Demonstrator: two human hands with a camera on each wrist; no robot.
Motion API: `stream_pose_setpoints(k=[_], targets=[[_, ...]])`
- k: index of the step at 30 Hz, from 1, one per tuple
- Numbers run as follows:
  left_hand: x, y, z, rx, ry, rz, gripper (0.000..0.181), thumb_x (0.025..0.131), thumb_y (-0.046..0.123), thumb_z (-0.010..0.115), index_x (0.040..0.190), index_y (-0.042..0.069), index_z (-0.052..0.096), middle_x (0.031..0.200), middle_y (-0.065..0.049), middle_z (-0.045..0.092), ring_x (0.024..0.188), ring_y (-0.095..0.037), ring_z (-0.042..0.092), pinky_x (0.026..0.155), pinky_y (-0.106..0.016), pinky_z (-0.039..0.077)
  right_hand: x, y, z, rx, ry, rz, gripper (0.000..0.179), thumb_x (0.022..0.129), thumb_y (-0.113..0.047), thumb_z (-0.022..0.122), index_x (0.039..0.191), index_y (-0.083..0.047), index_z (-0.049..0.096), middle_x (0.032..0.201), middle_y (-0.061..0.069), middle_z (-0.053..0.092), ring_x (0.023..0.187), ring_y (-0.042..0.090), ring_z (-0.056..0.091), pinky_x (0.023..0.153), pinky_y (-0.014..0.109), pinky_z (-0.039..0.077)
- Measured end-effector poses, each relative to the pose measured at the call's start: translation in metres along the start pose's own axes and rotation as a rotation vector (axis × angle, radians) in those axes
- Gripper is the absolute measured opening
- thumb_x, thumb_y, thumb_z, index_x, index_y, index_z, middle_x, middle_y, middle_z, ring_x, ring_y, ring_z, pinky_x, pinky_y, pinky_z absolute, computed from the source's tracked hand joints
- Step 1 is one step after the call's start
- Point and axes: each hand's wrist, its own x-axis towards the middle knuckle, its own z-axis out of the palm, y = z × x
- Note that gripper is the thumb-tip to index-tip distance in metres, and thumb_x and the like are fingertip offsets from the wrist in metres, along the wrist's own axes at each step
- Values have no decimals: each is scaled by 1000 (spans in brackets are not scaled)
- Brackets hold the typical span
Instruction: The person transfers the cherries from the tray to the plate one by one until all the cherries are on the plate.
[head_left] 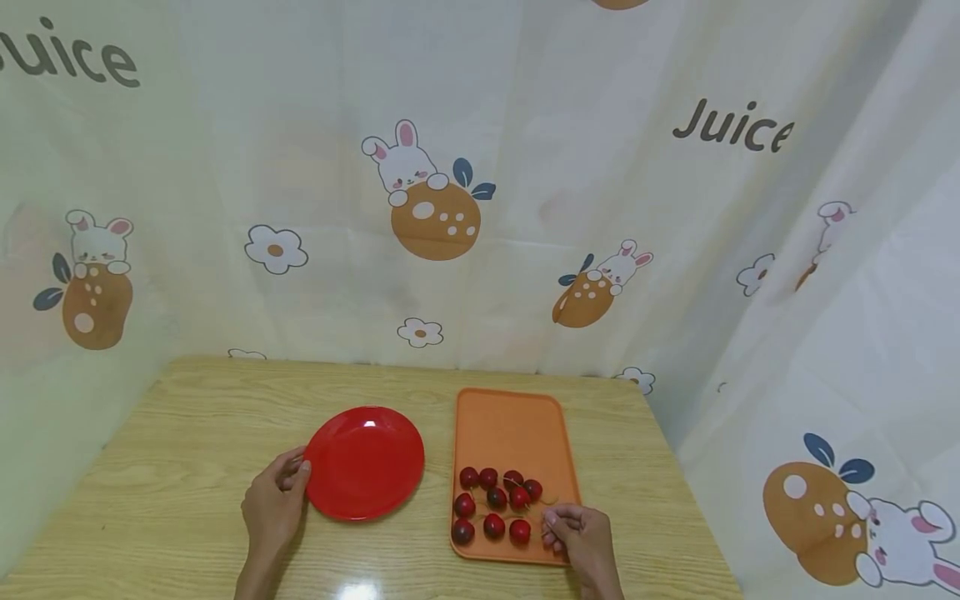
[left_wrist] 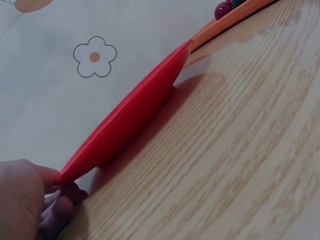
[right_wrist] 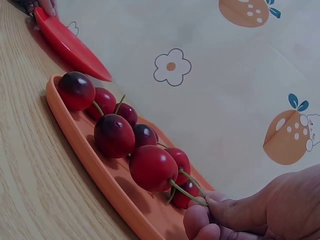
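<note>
A red plate (head_left: 365, 463) rests on the wooden table, and my left hand (head_left: 275, 502) pinches its left rim between thumb and fingers. To its right lies an orange tray (head_left: 510, 425) with several dark red cherries (head_left: 497, 498) grouped in rows at its near end. My right hand (head_left: 581, 537), over the tray's near right corner, pinches the green stem of a cherry (right_wrist: 153, 168) between thumb and fingertip. That cherry is the rightmost of the front row; whether it touches the tray I cannot tell. The left wrist view shows the plate (left_wrist: 130, 117) edge-on.
Both things stand on a light wood-grain table (head_left: 225, 408). A pale curtain (head_left: 330, 167) printed with rabbits, fruit and flowers hangs behind the table and along its sides. A strip of bare tabletop separates plate and tray.
</note>
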Motion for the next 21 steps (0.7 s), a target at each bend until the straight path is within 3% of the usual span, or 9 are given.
stream_pose_setpoints(k=[13, 21], targets=[[0, 1, 0, 0, 6, -7, 28, 104, 14, 72, 131, 10, 78, 114, -14, 84, 76, 7, 66, 79, -29, 47, -2, -3, 1, 8, -9, 5, 15, 103, 4, 69, 107, 17, 74, 77, 9, 78, 64, 14, 70, 58, 20, 53], [0, 1, -1, -11, 17, 3, 27, 103, 13, 73, 129, 10, 79, 112, -14, 85, 74, 11, 63, 78, -29, 47, -2, -3, 2, 4, -31, -1, 16, 104, 3, 68, 108, 18, 74, 77, 9, 77, 64, 13, 70, 59, 20, 54]])
